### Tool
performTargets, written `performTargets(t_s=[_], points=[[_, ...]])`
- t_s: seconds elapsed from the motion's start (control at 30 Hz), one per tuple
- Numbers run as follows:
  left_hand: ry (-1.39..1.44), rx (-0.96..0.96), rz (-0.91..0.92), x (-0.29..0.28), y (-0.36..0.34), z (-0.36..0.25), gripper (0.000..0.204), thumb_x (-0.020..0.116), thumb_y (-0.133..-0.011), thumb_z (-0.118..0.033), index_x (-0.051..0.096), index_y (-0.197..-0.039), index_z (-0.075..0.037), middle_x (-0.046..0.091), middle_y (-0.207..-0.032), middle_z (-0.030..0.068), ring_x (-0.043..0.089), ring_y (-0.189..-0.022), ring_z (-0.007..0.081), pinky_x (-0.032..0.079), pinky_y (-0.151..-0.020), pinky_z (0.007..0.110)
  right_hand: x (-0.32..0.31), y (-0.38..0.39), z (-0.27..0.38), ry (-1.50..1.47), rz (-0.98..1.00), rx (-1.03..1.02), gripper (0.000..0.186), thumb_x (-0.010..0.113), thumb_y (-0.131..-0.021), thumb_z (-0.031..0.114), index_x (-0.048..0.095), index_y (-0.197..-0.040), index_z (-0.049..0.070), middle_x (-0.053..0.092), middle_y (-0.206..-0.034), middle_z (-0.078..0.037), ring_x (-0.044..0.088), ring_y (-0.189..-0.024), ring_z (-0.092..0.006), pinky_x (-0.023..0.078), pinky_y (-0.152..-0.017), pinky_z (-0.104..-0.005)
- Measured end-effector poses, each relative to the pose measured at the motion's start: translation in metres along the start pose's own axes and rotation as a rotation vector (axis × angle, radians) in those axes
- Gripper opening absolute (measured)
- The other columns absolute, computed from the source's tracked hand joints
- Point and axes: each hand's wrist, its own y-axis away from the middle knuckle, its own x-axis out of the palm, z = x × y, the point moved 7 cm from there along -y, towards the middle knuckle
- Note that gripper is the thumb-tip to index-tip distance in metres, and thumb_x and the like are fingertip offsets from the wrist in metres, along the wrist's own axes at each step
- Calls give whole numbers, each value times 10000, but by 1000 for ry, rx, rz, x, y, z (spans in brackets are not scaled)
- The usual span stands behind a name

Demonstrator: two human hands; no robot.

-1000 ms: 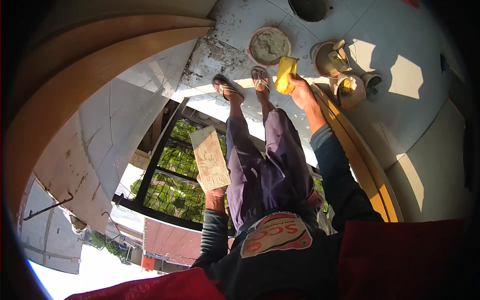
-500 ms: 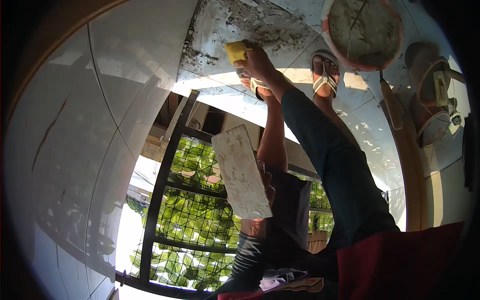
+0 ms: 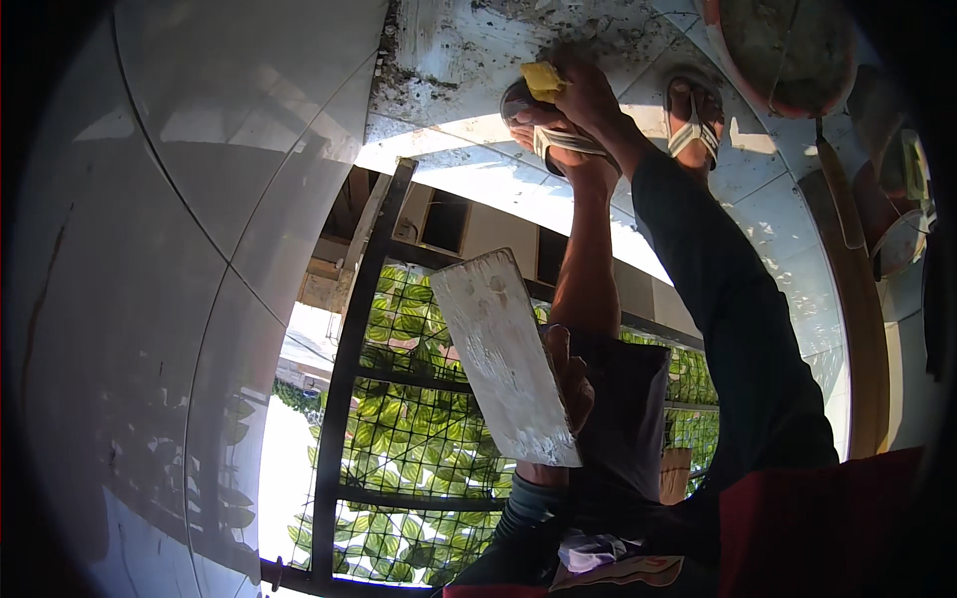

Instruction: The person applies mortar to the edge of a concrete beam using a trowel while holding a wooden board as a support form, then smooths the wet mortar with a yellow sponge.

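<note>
My right hand (image 3: 595, 100), at the end of a dark sleeve, is closed round a yellow sponge (image 3: 543, 82). It hangs just above one of my sandalled feet (image 3: 563, 145), close to the dirty floor. Lower in the view, my left hand (image 3: 570, 384) holds a rectangular board (image 3: 508, 359) smeared whitish, with a wet sheen near its lower end. Its fingers curl behind the board's right edge; the board hides most of that hand and any handle. The board is tilted, its flat face toward me.
Grey debris (image 3: 424, 85) lies on the tiles at the top. A round red-rimmed basin (image 3: 734, 72) of greyish matter stands far right, near a long wooden handle (image 3: 840, 194). White tiles (image 3: 150, 299) fill the left, beside a black metal grille (image 3: 337, 429) with leaves behind.
The whole view has shifted, so most things sit further right. My right hand with the sponge has moved rightward over the foot. The board in my left hand has turned slightly.
</note>
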Motion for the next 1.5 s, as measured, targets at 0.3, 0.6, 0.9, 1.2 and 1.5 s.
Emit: performTargets(t_s=[0.3,0.6,0.9,1.2,1.5], points=[[18,12,45,-10,1,-7,263,475,-1023,-220,528,-1094,27,451,-898,100,478,-597,123,441,-361,222,-5,3,23,-284,-24,-3,445,809,-761,178,619,-1136,33,710,-1025,-140,701,-944,-257,541,-833,-342],[3,8,62,-4,-3,-18,270,482,-1019,-213,535,-1124,30,448,-909,101,470,-605,122,447,-376,219,18,9,37,7,40,-437,466,788,-688,150,548,-1084,102,614,-1049,-134,586,-1032,-345,489,-885,-419],[-31,-56,38,-1,-15,18,275,501,-1003,-178,538,-1168,38,438,-919,100,435,-612,129,442,-412,236,-155,86,37,-134,41,-115,384,735,-704,-44,573,-1036,62,597,-916,-84,626,-885,-202,482,-766,-308],[-230,-155,47,8,-28,54,362,506,-999,-225,461,-1271,9,439,-1027,106,402,-700,147,360,-510,270,-478,155,5,195,-872,377,511,833,-734,280,602,-1107,18,697,-941,-121,690,-859,-216,540,-760,-349],[-478,-70,-73,0,-29,16,364,507,-984,-241,478,-1284,-37,449,-1019,96,411,-709,149,389,-523,268,-576,124,-228,616,-719,467,352,726,-802,282,651,-1081,81,697,-1029,-131,671,-980,-260,522,-876,-397]])
